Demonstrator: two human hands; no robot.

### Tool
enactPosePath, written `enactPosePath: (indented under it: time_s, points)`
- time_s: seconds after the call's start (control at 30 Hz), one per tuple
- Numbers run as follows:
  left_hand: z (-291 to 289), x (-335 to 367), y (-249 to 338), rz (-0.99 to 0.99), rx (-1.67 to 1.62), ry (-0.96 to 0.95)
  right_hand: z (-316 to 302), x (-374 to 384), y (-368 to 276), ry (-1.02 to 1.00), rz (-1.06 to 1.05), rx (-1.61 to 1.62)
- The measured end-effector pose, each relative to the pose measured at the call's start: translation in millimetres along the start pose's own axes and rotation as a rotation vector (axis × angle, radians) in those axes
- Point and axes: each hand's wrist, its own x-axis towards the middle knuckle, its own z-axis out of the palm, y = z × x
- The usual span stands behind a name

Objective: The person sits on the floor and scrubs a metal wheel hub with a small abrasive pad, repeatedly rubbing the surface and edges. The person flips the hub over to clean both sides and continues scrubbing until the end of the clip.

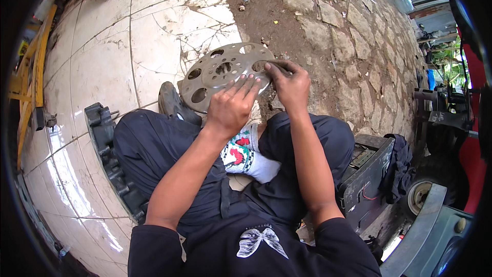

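A round, dull metal flywheel plate lies ahead of my feet. It has large oval holes, a ring of smaller holes and a toothed-looking rim. My left hand rests on its near side, fingers stretched out flat over the surface. At the plate's right edge, my right hand is closed, thumb and forefinger pinched together beside one of the large holes. Whether those fingers grip the rim or something small is hidden. A dark shoe touches the plate's left near edge.
A dark ribbed engine part stands on the white tiles beside my left leg. By my right knee is a black metal case with a dark cloth over it. Rough paving stones and dirt stretch ahead right. A yellow frame stands far left.
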Motion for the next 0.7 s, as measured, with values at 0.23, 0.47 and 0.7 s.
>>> enactPosePath:
  time_s: [0.23, 0.47, 0.7]
  points:
    - [3, -4, -3, 0.031, 0.004, -0.006, 4, -1, 17, -0.078, 0.177, 0.214]
    - [4, -5, -8, 0.008, -0.019, 0.027, -1, 4, 20, -0.125, 0.378, 0.480]
    - [13, -5, -7, 0.030, -0.017, 0.027, 14, 8, 34, -0.059, 0.269, 0.544]
